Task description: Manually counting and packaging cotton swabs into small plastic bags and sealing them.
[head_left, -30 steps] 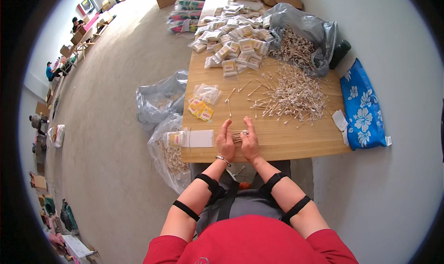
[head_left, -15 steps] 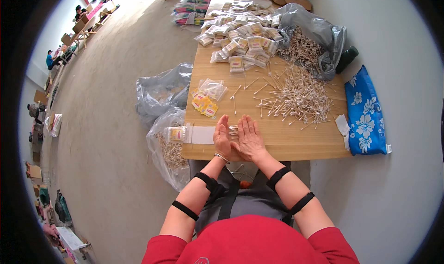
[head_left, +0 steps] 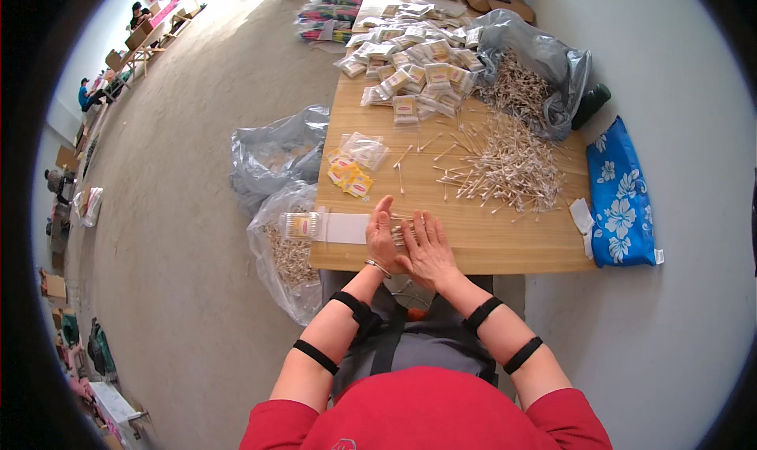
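In the head view, many filled packets (head_left: 430,60) lie heaped toward the table's (head_left: 505,241) far end, seemingly finished; the loose swab pile (head_left: 512,166) right of centre appears left to pack. The small swab bundle (head_left: 399,235) sits unbagged between the hands. The left hand (head_left: 382,237) stands on edge, fingers straight; the right hand (head_left: 427,249) is spread flat, fingers partly over the bundle, neither visibly clasping. Both palms and part of the bundle are hidden, so I cannot tell how firmly they press
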Available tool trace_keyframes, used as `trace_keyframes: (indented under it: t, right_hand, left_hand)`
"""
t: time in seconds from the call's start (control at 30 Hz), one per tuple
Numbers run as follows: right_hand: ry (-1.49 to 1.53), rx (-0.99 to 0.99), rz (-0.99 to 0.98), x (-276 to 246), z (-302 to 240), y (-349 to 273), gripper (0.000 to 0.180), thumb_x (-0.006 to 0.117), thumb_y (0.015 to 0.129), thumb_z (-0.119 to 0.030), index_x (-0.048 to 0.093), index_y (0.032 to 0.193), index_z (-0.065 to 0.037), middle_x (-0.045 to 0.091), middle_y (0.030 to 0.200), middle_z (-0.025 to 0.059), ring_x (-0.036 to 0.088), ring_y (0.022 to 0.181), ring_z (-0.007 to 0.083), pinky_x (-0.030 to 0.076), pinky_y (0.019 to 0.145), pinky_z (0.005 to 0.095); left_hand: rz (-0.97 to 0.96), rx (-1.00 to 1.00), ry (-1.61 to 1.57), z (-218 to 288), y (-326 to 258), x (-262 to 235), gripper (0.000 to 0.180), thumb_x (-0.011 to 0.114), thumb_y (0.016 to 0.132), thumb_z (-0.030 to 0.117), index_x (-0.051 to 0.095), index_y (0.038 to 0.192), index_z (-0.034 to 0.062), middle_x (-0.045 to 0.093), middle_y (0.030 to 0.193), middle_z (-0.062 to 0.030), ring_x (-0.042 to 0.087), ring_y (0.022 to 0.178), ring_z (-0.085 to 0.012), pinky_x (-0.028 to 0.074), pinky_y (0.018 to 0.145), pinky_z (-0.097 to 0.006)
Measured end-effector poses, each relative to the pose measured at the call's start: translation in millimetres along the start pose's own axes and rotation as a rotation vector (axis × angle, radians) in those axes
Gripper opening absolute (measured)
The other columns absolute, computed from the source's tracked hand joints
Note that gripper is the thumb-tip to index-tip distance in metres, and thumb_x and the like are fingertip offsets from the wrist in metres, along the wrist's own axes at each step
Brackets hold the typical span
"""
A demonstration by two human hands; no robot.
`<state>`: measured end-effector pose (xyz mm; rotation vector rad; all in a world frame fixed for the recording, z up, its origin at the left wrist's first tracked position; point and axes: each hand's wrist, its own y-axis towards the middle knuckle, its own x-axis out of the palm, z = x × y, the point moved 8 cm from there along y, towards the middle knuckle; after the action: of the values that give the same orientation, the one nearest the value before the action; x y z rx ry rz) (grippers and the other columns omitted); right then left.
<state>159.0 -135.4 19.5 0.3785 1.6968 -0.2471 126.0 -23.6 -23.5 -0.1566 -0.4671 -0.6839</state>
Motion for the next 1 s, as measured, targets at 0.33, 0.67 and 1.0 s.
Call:
trace_keyframes:
  t: [0.33, 0.67, 1.0]
  right_hand:
    - [-0.002, 0.074, -0.076, 2, 10, 18, 0.078, 0.042, 0.089, -0.053, 0.019, 0.145, -0.004, 0.013, 0.151, 0.0177, 0.005, 0.141, 0.0335, 0.003, 0.113, 0.0493]
    - [0.470, 0.045, 0.335, -26, 30, 13, 0.088, 0.070, 0.074, -0.017, 0.017, 0.141, 0.004, 0.020, 0.146, 0.0247, 0.019, 0.136, 0.0400, 0.019, 0.113, 0.0438]
    - [0.869, 0.326, 0.558, -20, 60, 21, 0.061, 0.050, 0.085, -0.009, 0.026, 0.139, 0.004, 0.030, 0.142, 0.0239, 0.027, 0.135, 0.0351, 0.021, 0.111, 0.0384]
  left_hand:
    - [-0.017, 0.017, 0.032, 11, -1, 4, 0.050, 0.037, 0.100, 0.031, 0.037, 0.133, -0.0058, 0.041, 0.138, -0.0156, 0.037, 0.130, -0.0230, 0.026, 0.110, -0.033]
    - [-0.017, 0.064, 0.113, 16, 7, 2, 0.052, 0.036, 0.100, 0.034, 0.037, 0.134, -0.0053, 0.040, 0.138, -0.0175, 0.035, 0.132, -0.0241, 0.024, 0.111, -0.034]
    - [-0.003, 0.062, 0.152, 26, 17, 1, 0.056, 0.033, 0.100, 0.038, 0.036, 0.134, -0.0068, 0.038, 0.140, -0.0191, 0.031, 0.133, -0.0251, 0.021, 0.112, -0.034]
